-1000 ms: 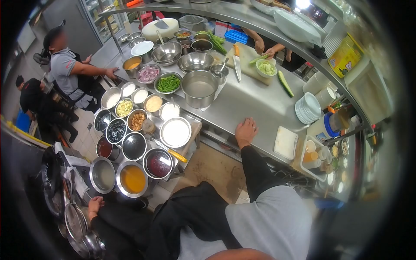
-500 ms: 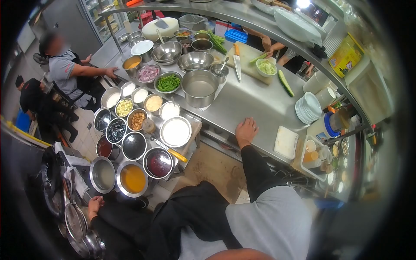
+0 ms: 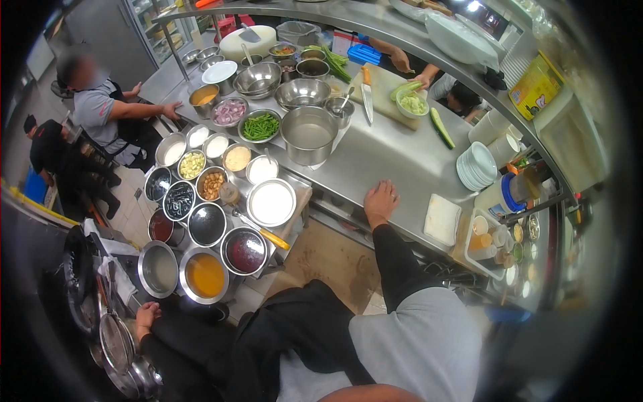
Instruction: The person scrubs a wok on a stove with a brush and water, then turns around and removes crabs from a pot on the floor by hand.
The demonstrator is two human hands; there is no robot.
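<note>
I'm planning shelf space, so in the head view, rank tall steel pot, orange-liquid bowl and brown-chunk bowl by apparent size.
Tall steel pot
Orange-liquid bowl
Brown-chunk bowl
Real sizes may differ.

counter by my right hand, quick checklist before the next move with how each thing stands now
1. Right hand free of tools: ok; it rests on the counter.
2. Left hand free: cannot tell; its fingers are curled and the palm is hidden.
3. Knife free of hands: ok.
4. Bowl clear of others: not ok; a co-worker's hand is right by it.
5. Pot filled: cannot tell.
</note>
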